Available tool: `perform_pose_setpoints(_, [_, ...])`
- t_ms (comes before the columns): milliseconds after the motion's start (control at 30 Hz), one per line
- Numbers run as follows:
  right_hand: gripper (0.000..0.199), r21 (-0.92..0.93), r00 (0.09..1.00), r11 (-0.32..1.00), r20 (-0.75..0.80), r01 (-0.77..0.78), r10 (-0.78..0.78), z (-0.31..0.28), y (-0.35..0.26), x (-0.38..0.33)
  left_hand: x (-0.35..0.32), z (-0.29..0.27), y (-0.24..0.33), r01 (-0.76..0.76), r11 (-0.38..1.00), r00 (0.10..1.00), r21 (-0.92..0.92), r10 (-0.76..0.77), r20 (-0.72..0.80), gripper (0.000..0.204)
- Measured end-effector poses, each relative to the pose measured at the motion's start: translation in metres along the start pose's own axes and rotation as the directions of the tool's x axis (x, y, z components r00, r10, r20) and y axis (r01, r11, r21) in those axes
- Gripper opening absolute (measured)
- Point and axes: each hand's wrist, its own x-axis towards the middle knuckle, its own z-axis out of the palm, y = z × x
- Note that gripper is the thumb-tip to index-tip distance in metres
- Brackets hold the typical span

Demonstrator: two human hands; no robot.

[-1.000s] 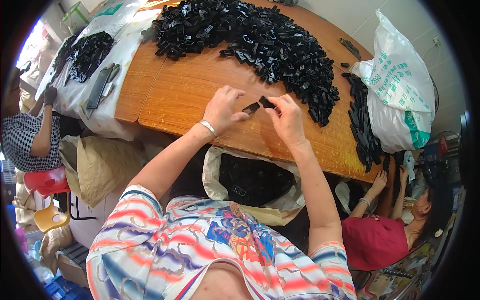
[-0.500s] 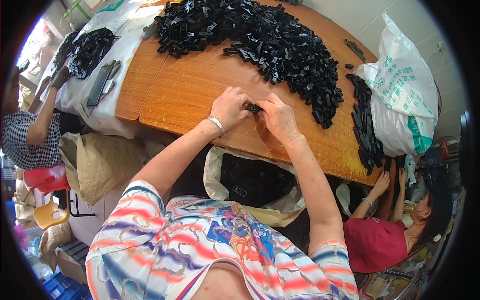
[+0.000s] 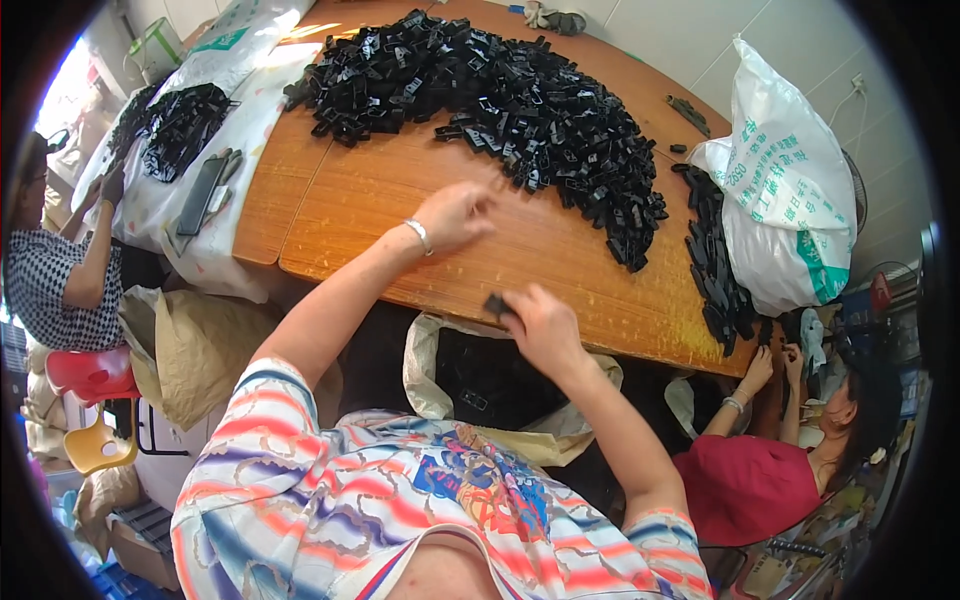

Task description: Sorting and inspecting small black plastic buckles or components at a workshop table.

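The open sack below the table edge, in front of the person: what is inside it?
Inside the open sack lie dark, black pieces, like the black plastic parts heaped on the wooden table. The right hand and its forearm cover one side; how deep the sack is filled is hidden.

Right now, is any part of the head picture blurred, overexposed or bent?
Head view: the left hand is motion-blurred, the right hand slightly; daylight burns out the upper-left corner by the white sheet; the fisheye bends the table edge and blackens the rim.
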Motion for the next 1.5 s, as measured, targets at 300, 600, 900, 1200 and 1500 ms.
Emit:
perform_pose_setpoints(300, [0.015, 0.017, 1.0, 0.999, -0.002, 0.028, -0.028, -0.019, 0.025, -0.011, 0.082, 0.014, -0.017, 0.074, 0.965, 0.979, 0.252, -0.023, -0.202, 0.036])
perform_pose_setpoints(600, [0.018, -0.274, 0.967, 0.961, -0.236, 0.032, -0.1, -0.009, 0.109, 0.13, 0.047, 0.007, 0.003, -0.171, 0.945, 0.97, 0.279, 0.212, -0.122, 0.019])
perform_pose_setpoints(900, [0.011, -0.434, 0.994, 0.894, 0.071, 0.107, -0.085, -0.011, 0.102, 0.161, 0.013, 0.005, 0.025, -0.285, 0.868, 0.958, 0.407, 0.269, 0.097, 0.03])
perform_pose_setpoints(1200, [0.022, -0.141, 0.999, 0.989, 0.017, -0.033, 0.036, -0.008, 0.075, 0.102, -0.017, 0.008, 0.018, -0.073, 0.966, 0.988, 0.249, 0.104, -0.113, 0.036])
perform_pose_setpoints(1500, [0.022, 0.098, 0.98, 0.993, -0.194, 0.072, -0.052, 0.007, 0.046, 0.103, -0.019, 0.014, 0.009, -0.027, 0.975, 0.984, 0.221, 0.065, -0.165, 0.025])
